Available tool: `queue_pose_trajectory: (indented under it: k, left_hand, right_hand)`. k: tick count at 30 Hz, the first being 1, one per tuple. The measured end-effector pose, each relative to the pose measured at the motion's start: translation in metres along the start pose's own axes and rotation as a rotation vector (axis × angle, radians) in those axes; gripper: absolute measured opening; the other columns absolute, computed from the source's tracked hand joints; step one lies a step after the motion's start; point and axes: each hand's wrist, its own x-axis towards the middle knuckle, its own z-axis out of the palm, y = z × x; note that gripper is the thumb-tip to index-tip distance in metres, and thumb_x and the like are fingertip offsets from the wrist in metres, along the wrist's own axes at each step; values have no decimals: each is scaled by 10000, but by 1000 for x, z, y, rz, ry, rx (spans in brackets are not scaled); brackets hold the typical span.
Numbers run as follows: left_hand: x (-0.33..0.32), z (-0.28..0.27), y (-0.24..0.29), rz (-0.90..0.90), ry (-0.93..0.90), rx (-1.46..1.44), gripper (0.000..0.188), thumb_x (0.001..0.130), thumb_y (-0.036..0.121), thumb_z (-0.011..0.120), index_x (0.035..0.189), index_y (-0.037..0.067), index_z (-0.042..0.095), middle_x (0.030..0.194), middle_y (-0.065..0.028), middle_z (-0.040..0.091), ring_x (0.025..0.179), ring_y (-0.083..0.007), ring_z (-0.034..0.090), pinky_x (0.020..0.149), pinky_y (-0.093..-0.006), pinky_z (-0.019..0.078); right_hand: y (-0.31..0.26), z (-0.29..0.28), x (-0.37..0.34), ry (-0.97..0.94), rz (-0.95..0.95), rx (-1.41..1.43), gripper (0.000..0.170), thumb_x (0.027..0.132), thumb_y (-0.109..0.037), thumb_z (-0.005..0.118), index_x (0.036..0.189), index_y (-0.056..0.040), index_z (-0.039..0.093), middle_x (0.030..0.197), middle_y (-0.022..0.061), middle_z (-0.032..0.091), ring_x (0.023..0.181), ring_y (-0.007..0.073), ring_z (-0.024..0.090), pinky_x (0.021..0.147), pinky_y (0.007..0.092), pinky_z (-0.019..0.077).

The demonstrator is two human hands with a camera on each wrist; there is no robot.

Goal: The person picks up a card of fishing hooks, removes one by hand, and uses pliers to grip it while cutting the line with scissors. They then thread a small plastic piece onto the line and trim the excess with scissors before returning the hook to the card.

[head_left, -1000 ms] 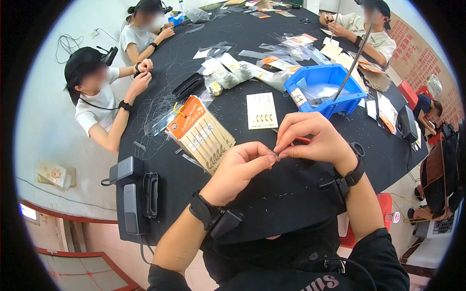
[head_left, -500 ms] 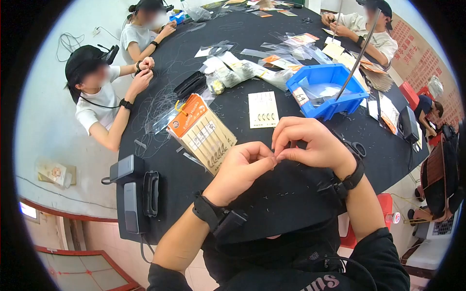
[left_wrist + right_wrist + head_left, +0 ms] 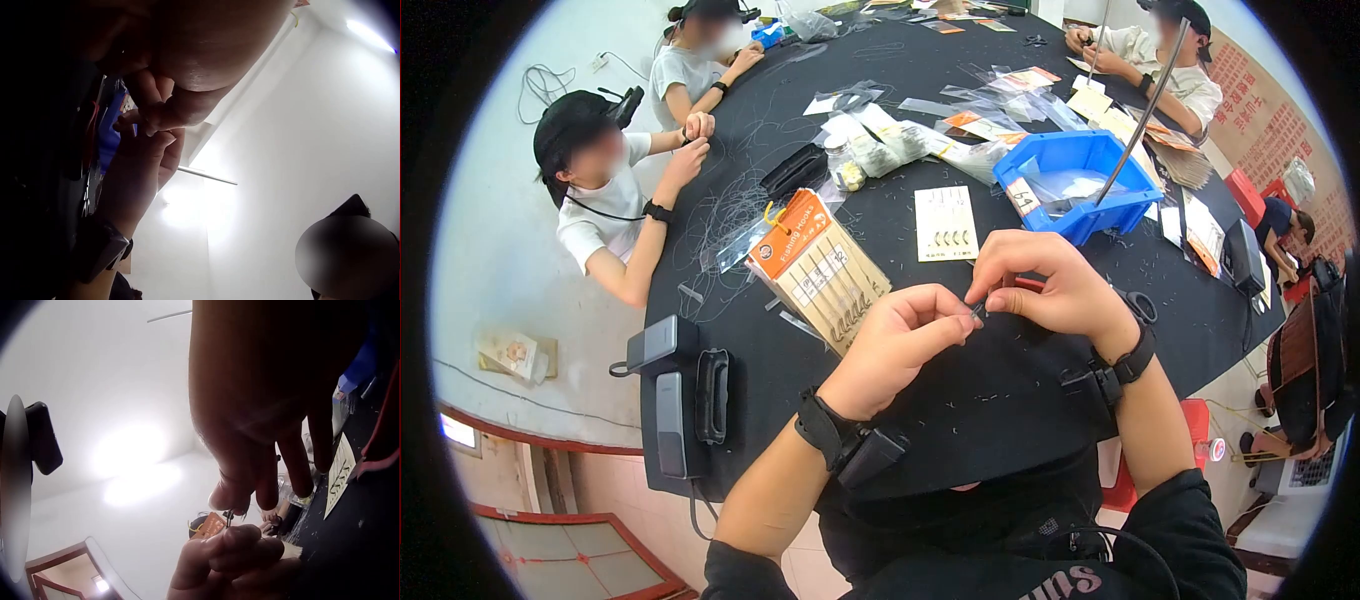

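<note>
In front of my chest, both hands meet over the black table. Thumb and forefinger of my left hand (image 3: 905,335) pinch a small dark fishing hook (image 3: 229,517), which stands up from the fingertips in the right wrist view. From above, my right hand (image 3: 1050,285) holds its thumb and forefinger at the hook's upper end, other fingers bent. Left of them lies a pack of carded fishing hooks (image 3: 820,270) with an orange header. Beyond the hands is a pale card (image 3: 946,225) with several hooks on it. A red-handled tool (image 3: 381,450) is partly hidden behind the right hand.
A blue bin (image 3: 1075,190) holding plastic sleeves and a metal rod stands beyond my right hand. Black scissors (image 3: 1140,306) lie by the right wrist. Power banks (image 3: 672,410) sit at the left edge. Tangled line (image 3: 740,190) covers the table's left side. Other people sit around it.
The right thumb and forefinger, closed together against the left fingertips half a second ago, now sit slightly higher and apart, with the hook showing between the hands. The left hand stays nearly in place.
</note>
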Motion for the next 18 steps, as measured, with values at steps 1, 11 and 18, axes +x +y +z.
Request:
queue_pose_trajectory:
  k: [1, 11, 18]
  left_hand:
    - [0, 0, 1, 3, -1, -2, 82, 907, 143, 645, 932, 66, 642, 893, 10, 624, 654, 0, 399, 559, -168, 290]
    - [-2, 4, 3, 32, -44, -13, 85, 909, 149, 663, 939, 74, 638, 938, 6, 641, 711, -5, 454, 619, -168, 348]
    - [-2, 3, 2, 13, -71, -58, 102, 913, 156, 667, 961, 73, 634, 963, 7, 638, 719, -10, 453, 622, -173, 348]
  right_hand:
    - [0, 0, 1, 6, -15, -1, 94, 802, -90, 736, 879, -49, 700, 834, 35, 647, 730, 136, 575, 611, 266, 430]
    - [-1, 1, 2, 45, -91, 15, 82, 769, -62, 749, 810, -40, 682, 790, 52, 639, 743, 187, 592, 655, 306, 451]
    - [-7, 2, 2, 77, -92, -22, 98, 734, -25, 746, 790, -42, 668, 777, 49, 616, 744, 191, 583, 662, 307, 453]
